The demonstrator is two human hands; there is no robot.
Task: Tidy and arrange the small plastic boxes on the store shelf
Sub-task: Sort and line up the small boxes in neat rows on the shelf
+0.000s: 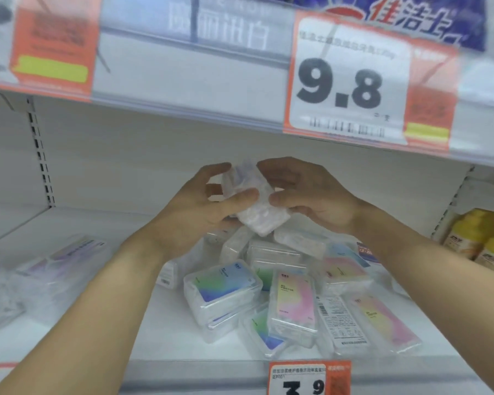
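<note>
A clear plastic box point(254, 203) is held tilted above the white shelf point(103, 229), between both hands. My left hand point(203, 201) grips its left side with the thumb across the front. My right hand point(305, 195) holds its right side, fingers curled over the top. Below lies a loose pile of small plastic boxes, several in number: one with a blue-green label point(223, 292), one with a pink-yellow label point(294, 303), and one turned barcode side up point(342, 323). More clear boxes point(271, 252) are heaped behind them, partly hidden by my hands.
Flat clear packets point(49, 269) lie on the shelf at the left. Yellow bottles point(479, 240) stand at the far right behind a divider. The upper shelf edge carries a 9.8 price tag point(348, 84). A second price tag point(308, 377) sits on the front rail.
</note>
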